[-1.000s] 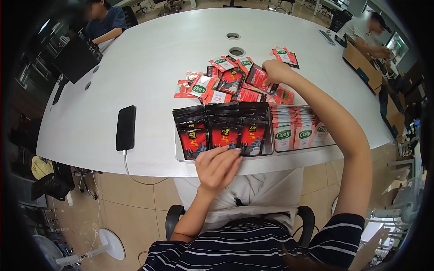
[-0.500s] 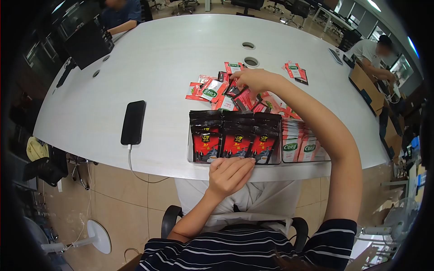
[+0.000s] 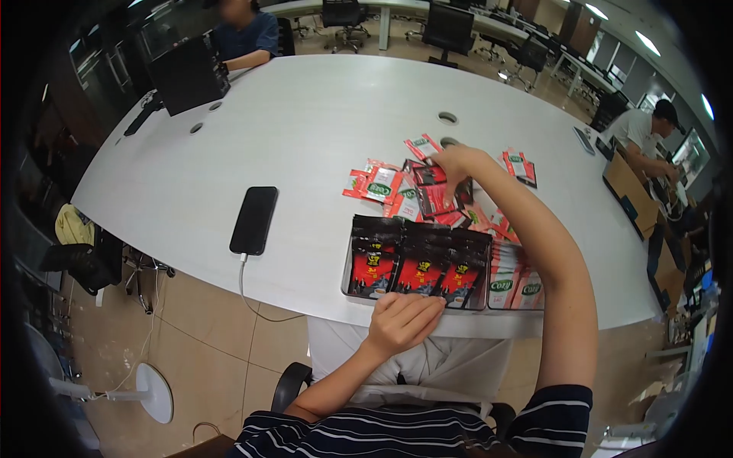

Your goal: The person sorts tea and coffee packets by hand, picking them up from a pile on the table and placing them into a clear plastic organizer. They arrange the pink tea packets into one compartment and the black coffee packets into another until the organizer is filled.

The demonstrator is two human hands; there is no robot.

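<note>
My left hand [image 3: 405,324] is at the table's front edge, fingers together and curled over the front rim of a clear tray [image 3: 346,282]. Black-and-red G7 coffee sachets [image 3: 418,271] stand in rows inside it. My right hand [image 3: 456,164] reaches over to a loose pile behind the tray, its fingers bent down around a dark red coffee sachet [image 3: 430,175]; the fingertips are partly hidden. Other dark sachets lie mixed there with pink-and-white Cozy sachets [image 3: 384,185]. To the right, another compartment holds upright Cozy sachets [image 3: 502,284], partly covered by my right forearm.
A black phone [image 3: 254,220] with a white cable lies left on the white table [image 3: 321,122]. Several sachets [image 3: 519,166] lie apart at right. A monitor [image 3: 185,76] and one person are at far left; another person stands by cardboard boxes [image 3: 632,191] at right.
The camera view has shifted, so the table appears lower and further right. My right hand has moved slightly among the dark sachets, disturbing them. My left hand stays at the tray's front.
</note>
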